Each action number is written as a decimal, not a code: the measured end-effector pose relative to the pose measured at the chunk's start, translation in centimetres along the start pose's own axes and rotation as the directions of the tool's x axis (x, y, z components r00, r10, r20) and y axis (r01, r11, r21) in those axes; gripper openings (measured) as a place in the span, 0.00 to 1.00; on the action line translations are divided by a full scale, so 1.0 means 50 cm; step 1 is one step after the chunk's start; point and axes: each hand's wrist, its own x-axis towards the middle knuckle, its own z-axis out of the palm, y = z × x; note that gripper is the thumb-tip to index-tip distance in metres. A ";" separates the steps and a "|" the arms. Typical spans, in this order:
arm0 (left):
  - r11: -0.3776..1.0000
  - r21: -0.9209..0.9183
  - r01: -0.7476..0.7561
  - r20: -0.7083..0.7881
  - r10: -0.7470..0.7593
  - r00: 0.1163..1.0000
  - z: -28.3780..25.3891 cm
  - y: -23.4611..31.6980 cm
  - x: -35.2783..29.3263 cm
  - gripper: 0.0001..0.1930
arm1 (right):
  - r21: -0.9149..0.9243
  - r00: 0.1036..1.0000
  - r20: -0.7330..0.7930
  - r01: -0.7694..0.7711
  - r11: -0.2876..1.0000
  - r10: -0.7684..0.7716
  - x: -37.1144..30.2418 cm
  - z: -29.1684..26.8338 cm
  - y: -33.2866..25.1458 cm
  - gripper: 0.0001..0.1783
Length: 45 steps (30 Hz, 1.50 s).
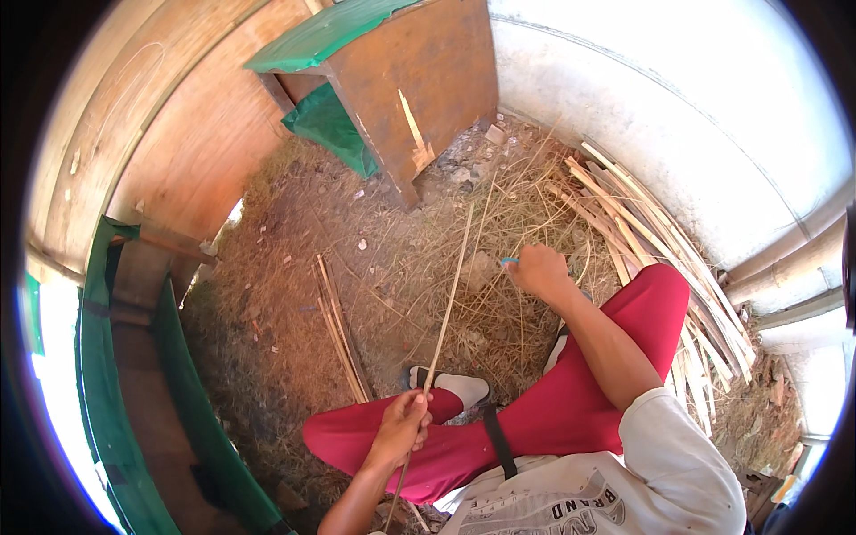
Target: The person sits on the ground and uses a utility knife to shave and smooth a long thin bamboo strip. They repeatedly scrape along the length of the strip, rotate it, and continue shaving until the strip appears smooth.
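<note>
Probably for steadiness, the left hand [403, 430] grips the long pale strip [451, 299] over the red trousers [544, 419], leaving its far length free; the right hand [539, 270], apart from it, is closed around a blue-tipped object [509, 261], mostly hidden.

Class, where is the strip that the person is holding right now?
In the head view, the pale strip passes through the left hand and slants up, left of the right hand, toward the brown wooden stand.

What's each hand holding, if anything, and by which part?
Left hand: thin strip, partway along its length. Right hand: blue item, mostly hidden; gripped part unclear.
</note>
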 end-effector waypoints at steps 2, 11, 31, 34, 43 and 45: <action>0.985 0.114 -0.126 -0.084 0.136 0.987 0.006 0.009 0.021 0.16 | 0.031 0.998 -0.051 0.034 0.999 -0.033 -0.012 -0.018 -0.006 0.25; 0.888 0.350 -0.300 -0.031 0.331 0.943 0.059 0.080 0.082 0.15 | 0.419 0.937 -0.243 0.333 0.845 -0.249 -0.084 -0.049 -0.047 0.20; 0.491 0.826 -0.275 -0.113 0.624 0.773 0.119 0.067 0.120 0.13 | 0.229 0.732 -0.368 0.668 0.708 -0.573 -0.128 0.030 -0.075 0.20; 0.467 0.840 -0.276 -0.101 0.634 0.767 0.119 0.059 0.112 0.14 | 0.197 0.736 -0.369 0.659 0.726 -0.568 -0.126 0.035 -0.075 0.21; 0.488 0.839 -0.242 -0.090 0.562 0.822 0.110 0.038 0.093 0.16 | 0.158 0.834 -0.359 0.497 0.854 -0.419 -0.072 0.046 -0.052 0.23; 0.438 0.856 -0.273 -0.017 0.553 0.833 0.101 -0.007 0.067 0.17 | 0.138 0.876 -0.318 0.423 0.896 -0.364 -0.040 0.026 -0.032 0.23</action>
